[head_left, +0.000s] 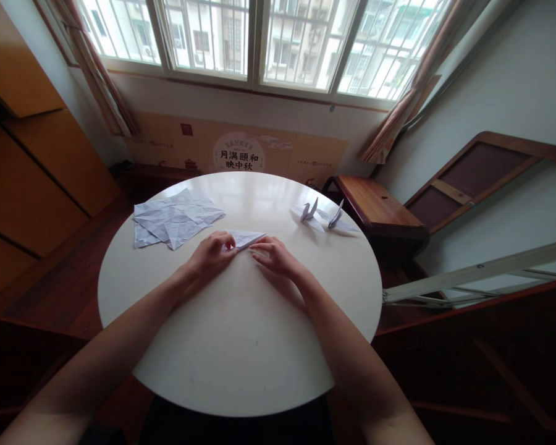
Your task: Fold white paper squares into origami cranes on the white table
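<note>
Grip: curled left hand (212, 254) pinches folded paper (246, 238), flat right hand (273, 255) presses it.

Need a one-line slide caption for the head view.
Left hand and right hand press a partly folded white paper on a round white table, creased sheets at left, two paper cranes at right.

One table (241, 346) is carrying everything. Two paper cranes are standing side by side near its far right edge: the left crane (309, 212) and the right crane (336, 217). One folded paper (246, 238) is lying near the middle, and two hands are resting on it, the left hand (212, 254) and the right hand (273, 254). One pile of sheets (173, 224) is lying by the far left edge, and they are overlapping too much to count. Two curtains are hanging beyond the table, the left curtain (99, 80) and the right curtain (410, 99).
</note>
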`<state>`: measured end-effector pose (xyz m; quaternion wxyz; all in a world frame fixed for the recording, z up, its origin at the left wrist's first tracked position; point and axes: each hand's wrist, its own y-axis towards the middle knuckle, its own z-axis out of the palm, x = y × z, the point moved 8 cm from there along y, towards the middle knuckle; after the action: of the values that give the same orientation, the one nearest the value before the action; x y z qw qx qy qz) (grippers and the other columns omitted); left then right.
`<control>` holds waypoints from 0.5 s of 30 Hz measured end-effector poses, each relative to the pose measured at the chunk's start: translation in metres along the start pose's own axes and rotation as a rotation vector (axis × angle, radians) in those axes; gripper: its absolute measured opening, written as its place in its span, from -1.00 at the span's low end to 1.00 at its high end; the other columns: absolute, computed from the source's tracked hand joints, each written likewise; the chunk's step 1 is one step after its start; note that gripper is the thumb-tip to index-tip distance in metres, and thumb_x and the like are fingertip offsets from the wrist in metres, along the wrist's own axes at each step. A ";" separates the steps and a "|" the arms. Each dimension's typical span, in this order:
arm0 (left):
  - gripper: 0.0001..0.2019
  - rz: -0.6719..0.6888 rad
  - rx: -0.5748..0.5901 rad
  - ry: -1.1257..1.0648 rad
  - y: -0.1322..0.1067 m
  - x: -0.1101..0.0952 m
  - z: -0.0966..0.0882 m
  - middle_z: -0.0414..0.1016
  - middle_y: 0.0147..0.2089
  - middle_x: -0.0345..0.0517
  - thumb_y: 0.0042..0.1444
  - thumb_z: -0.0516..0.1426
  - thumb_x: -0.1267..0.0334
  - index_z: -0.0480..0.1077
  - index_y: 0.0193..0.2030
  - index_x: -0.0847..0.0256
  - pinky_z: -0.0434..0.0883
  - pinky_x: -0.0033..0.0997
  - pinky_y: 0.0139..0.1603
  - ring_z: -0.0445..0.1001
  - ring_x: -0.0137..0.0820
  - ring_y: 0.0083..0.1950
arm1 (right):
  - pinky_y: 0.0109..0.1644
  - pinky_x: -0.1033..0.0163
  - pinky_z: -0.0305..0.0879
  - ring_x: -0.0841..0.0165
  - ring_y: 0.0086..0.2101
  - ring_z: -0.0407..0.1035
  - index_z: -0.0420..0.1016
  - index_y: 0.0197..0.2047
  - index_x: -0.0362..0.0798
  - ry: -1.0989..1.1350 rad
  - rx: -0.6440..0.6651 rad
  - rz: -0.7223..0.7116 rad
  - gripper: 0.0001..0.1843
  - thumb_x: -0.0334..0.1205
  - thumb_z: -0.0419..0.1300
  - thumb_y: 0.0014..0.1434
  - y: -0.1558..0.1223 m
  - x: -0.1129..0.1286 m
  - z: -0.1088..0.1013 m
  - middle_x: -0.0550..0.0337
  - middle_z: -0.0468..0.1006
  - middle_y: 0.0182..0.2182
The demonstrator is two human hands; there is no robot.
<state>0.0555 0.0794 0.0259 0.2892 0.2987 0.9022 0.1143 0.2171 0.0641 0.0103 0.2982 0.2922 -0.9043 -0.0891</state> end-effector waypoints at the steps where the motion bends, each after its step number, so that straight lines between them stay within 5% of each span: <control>1: -0.87 -0.004 0.000 0.000 0.000 0.000 0.000 0.48 -0.33 -0.12 0.11 0.15 0.19 0.42 -0.38 0.16 0.38 -0.29 -0.16 0.45 -0.25 -0.24 | 0.14 0.03 0.28 0.23 -0.05 0.38 0.60 0.00 0.04 0.000 -0.001 0.000 -0.73 -0.24 0.26 0.22 0.000 0.000 0.000 0.07 0.55 -0.04; 15: -0.86 0.014 0.006 0.014 0.000 -0.003 0.000 0.48 -0.34 -0.11 0.13 0.13 0.22 0.44 -0.41 0.17 0.37 -0.30 -0.15 0.45 -0.26 -0.23 | 0.14 0.02 0.26 0.23 -0.06 0.36 0.61 -0.03 0.03 -0.009 0.007 0.008 -0.75 -0.23 0.26 0.21 0.000 0.002 0.000 0.06 0.54 -0.05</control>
<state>0.0570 0.0781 0.0275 0.2812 0.3049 0.9025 0.1159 0.2159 0.0630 0.0109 0.2934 0.2892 -0.9072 -0.0859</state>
